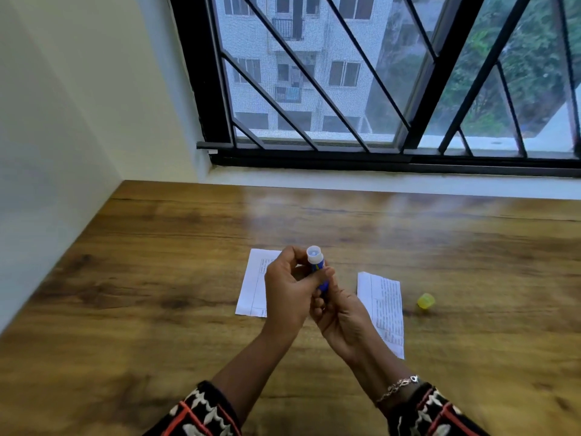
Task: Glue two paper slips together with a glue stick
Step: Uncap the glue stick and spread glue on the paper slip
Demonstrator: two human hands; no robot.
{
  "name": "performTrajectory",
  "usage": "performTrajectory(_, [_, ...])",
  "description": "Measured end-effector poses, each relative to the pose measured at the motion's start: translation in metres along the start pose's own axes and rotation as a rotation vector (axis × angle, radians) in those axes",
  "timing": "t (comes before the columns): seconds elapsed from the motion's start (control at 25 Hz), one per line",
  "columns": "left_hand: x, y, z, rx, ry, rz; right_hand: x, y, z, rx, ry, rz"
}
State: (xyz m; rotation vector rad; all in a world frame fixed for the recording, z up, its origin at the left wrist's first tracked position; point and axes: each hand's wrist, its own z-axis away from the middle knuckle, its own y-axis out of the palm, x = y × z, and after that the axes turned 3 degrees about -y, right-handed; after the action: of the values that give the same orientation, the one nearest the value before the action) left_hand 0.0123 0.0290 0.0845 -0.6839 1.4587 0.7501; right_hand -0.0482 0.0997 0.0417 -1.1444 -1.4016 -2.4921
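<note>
A blue glue stick with a white open top is held upright above the middle of the wooden table. My left hand grips its upper body, and my right hand holds its lower end from below. The yellow cap lies off the stick on the table to the right. One printed paper slip lies flat behind my left hand, partly hidden by it. A second printed slip lies to the right, its near part covered by my right wrist.
A white wall borders the table on the left. A window with black bars runs along the far edge behind a white sill. Patterned sleeves cover both forearms at the bottom of the view, and a bracelet sits on my right wrist.
</note>
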Motion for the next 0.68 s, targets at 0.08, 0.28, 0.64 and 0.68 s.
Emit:
performTrajectory(0.08, [0.000,0.001,0.002,0.050,-0.004,-0.033,0.004,0.004,-0.001,-0.061,0.068,0.095])
performTrajectory(0.28, [-0.004,-0.002,-0.002,0.033,0.066,-0.045,0.007,0.003,-0.003,-0.037,0.079,0.126])
performTrajectory(0.64, [-0.003,-0.005,-0.006,0.019,0.059,-0.031,-0.005,-0.001,0.001,0.146,0.026,0.028])
performTrajectory(0.68, [-0.002,-0.006,-0.007,0.016,0.055,-0.035,-0.005,-0.001,0.001,0.158,0.032,0.041])
